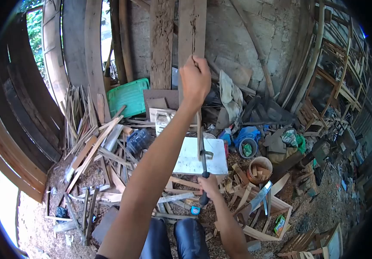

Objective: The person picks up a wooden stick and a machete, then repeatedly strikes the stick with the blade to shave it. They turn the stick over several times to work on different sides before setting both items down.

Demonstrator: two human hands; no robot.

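Note:
My left hand (194, 80) is raised at upper centre with its fingers closed; what it grips is hidden. Below its wrist a long, thin, upright bar tool (203, 162) with a dark handle shows over a white board (186, 159). A wooden strip (199, 129) runs along its upper part, and its top passes out of sight behind my left wrist. Lower down, my right hand (209, 185) is closed around the dark handle. My left forearm crosses in front of the board's left side. A blue tape measure (195, 210) lies near my knees.
Wood scraps (95, 151) are piled at left, near a blue plastic bottle (138, 141) and a green lid (127, 97). At right are a bucket of wood pieces (259, 170), a handsaw (261, 196) and a wooden frame (287, 209). Tall planks (162, 43) lean against the wall.

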